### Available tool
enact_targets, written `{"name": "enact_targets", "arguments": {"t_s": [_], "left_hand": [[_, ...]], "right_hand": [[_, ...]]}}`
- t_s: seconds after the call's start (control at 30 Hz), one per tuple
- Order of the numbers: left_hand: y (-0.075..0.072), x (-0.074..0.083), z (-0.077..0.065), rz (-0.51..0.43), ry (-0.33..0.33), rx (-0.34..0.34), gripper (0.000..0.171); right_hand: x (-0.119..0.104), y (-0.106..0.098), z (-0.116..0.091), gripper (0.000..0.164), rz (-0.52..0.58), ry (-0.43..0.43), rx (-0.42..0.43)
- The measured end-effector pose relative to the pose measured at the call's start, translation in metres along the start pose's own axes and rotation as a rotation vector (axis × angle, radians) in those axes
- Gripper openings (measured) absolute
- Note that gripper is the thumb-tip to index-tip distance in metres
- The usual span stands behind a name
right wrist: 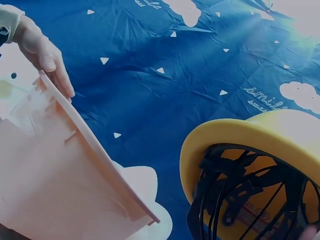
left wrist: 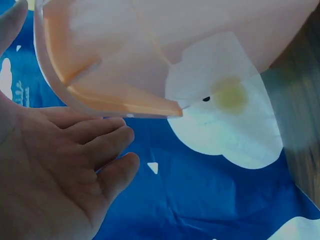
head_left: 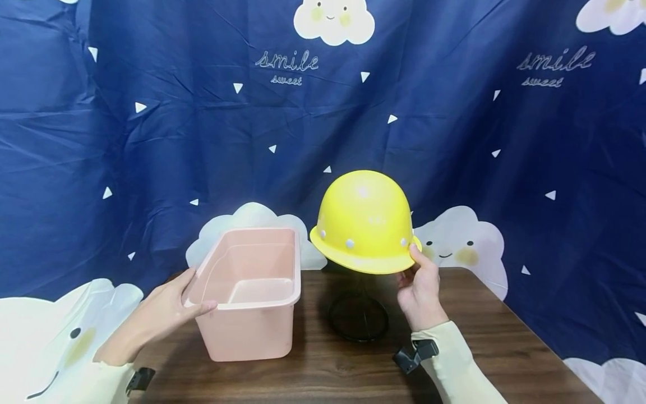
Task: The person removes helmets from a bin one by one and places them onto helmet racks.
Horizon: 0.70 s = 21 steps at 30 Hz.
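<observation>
A yellow hard hat (head_left: 365,219) is tilted above a black wire stand (head_left: 359,317) with a ring base. In the right wrist view, dark straps (right wrist: 235,195) and thin black wires show inside the hat; whether it rests on the stand I cannot tell. My right hand (head_left: 420,292) grips the brim at its right side, thumb on the outside and fingers beneath. To the left stands a pink plastic bin (head_left: 247,334), its inside bare where visible. My left hand (head_left: 156,314) is at the bin's near left corner, thumb along the rim, fingers extended beside the outer wall.
The brown wooden table (head_left: 333,376) ends at a right edge that slants toward me. Close behind hangs a dark blue curtain (head_left: 202,140) with white clouds and triangles. A black wrist camera (head_left: 416,354) sits on the right sleeve.
</observation>
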State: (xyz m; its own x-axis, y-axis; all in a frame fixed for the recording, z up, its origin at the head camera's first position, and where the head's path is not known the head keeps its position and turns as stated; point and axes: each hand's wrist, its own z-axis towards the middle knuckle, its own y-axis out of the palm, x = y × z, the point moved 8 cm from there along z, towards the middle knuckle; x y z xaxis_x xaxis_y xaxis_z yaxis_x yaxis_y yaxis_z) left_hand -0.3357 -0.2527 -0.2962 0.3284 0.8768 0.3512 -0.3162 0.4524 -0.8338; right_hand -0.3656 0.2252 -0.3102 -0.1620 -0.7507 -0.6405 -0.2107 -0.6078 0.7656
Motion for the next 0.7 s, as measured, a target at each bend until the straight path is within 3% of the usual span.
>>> {"name": "enact_targets", "arguments": {"t_s": [0.3,0.53,0.63,0.7], "left_hand": [[-0.013,0.019,0.008,0.035,0.028,0.048,0.08],[-0.024,0.039,0.023,0.061,0.056,0.072,0.068],[-0.028,0.049,0.03,0.066,0.069,0.066,0.066],[-0.031,0.056,0.035,0.071,0.083,0.066,0.065]], "right_hand": [[-0.011,-0.001,0.001,0.015,-0.055,-0.033,-0.025],[-0.039,-0.002,0.007,0.008,-0.136,-0.232,0.023],[-0.054,-0.001,0.009,0.008,-0.306,-0.313,0.034],[-0.064,0.003,0.01,0.024,-0.478,-0.342,-0.002]]}}
